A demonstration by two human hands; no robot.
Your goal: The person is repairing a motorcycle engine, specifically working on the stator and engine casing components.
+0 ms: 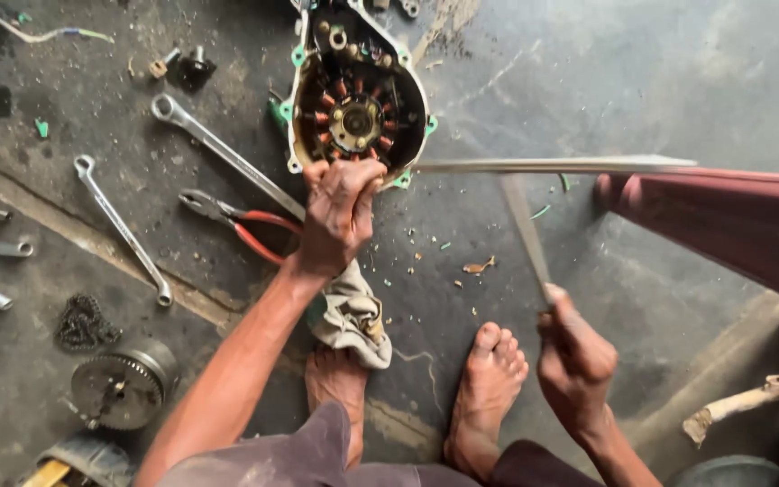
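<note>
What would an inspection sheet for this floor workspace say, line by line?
Surface: stained dark concrete floor, scattered with gasket scraps.
Job's things: engine cover with stator coils, standing on edge; thin blade.
Clutter: two spanners, red-handled pliers, chain, clutch drum, rag.
Grippers: left hand grips the cover's lower edge; right hand holds the blade, blurred.
Cables: loose wire top left.
Surroundings: maroon panel on the right, bare feet below.

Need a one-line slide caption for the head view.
Left hand grips an engine cover on the floor; right hand holds a flat blade.
</note>
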